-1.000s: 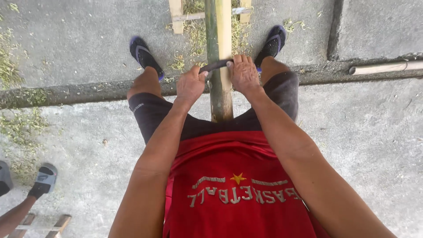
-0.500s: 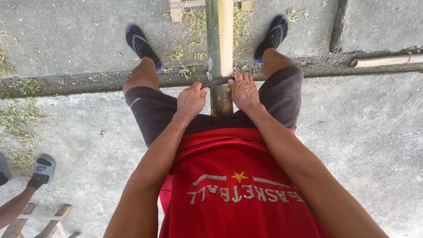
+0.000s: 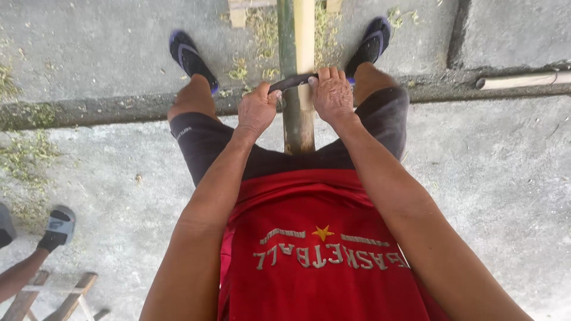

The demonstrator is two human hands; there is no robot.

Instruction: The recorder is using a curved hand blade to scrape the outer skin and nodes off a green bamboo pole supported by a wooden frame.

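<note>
A: Your left hand point(image 3: 257, 110) and right hand point(image 3: 331, 93) each clench one end of the dark curved blade point(image 3: 291, 82), laid across the bamboo pole point(image 3: 297, 65) that runs between your knees over the concrete floor point(image 3: 107, 148).

B: What's the risk?

A: I'd judge a slip. If the blade skips off the round pole, it could jump toward your thighs or fingers.

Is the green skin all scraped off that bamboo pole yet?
Not yet. The bamboo pole is pale down its right side, green on its left. Green shavings litter the concrete. Left hand and right hand hold a dark blade across it.
</note>
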